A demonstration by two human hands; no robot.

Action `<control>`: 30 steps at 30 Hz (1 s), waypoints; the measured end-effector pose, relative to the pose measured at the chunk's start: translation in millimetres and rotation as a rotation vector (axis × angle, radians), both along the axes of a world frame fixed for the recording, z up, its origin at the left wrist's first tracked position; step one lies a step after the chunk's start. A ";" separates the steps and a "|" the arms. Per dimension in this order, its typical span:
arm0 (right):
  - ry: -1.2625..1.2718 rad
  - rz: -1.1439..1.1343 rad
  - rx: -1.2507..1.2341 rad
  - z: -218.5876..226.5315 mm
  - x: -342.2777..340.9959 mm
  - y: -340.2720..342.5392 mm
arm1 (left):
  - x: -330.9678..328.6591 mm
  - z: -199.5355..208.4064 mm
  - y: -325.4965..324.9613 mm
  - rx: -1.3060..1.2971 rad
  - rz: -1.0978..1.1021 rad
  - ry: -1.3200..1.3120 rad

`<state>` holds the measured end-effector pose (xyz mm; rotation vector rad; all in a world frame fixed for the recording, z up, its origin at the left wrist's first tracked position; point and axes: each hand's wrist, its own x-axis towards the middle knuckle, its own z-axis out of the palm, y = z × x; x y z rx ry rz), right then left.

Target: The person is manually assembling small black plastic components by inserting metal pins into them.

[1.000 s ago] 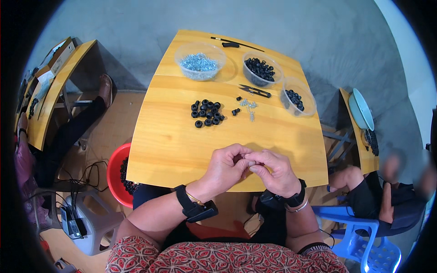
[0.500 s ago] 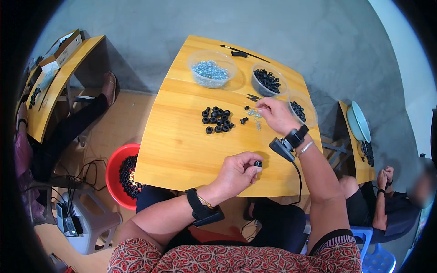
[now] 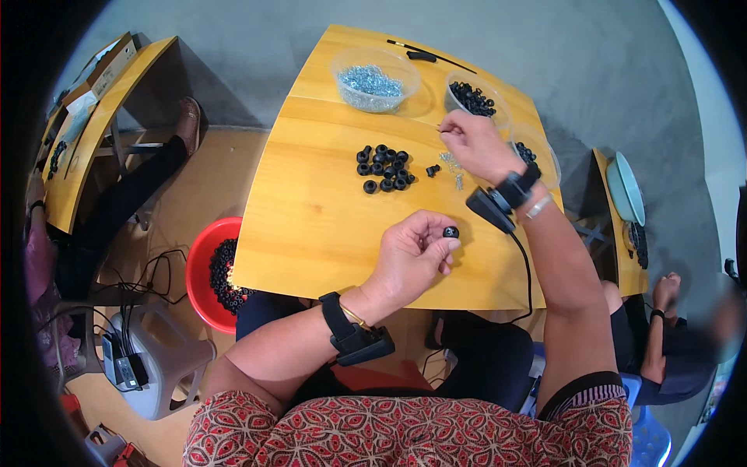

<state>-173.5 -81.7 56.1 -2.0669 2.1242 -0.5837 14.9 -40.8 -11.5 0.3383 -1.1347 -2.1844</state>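
My left hand (image 3: 412,253) is closed, pinching a small round black plastic part (image 3: 450,232) between thumb and forefinger above the table's near side. A small shiny spot shows on the part's end. Further off, my right hand (image 3: 476,144) is closed with its fingertips together; a thin dark tip pokes out beside them, and what they hold is too small to make out. Under and beside this hand lie loose small silver metal pieces (image 3: 451,163) and a small black part (image 3: 433,170). A cluster of black round parts (image 3: 387,167) sits left of them.
Clear tubs hold silver pieces (image 3: 372,82) and black parts (image 3: 472,99); another tub (image 3: 545,165) stands behind my right wrist. A dark rod (image 3: 432,56) lies at the far edge. A red basin (image 3: 204,300) stands on the floor. Other people sit left and right.
The whole view has shifted, so the table sits higher in the picture. My right hand has moved a little farther off, covering where scissors and a single black part were seen. The left keeps its grip.
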 end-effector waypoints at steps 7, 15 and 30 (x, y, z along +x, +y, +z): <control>-0.873 -0.009 -0.095 14.1 40.1 117.9 | 2.1 -5.4 2.5 -0.070 0.011 0.029; -1.304 -0.092 -0.259 -31.6 46.9 156.4 | -8.0 -1.5 14.6 -0.135 -0.044 -0.026; -1.625 0.052 -0.085 -45.4 39.5 143.7 | -7.7 1.6 16.0 -0.242 -0.048 -0.025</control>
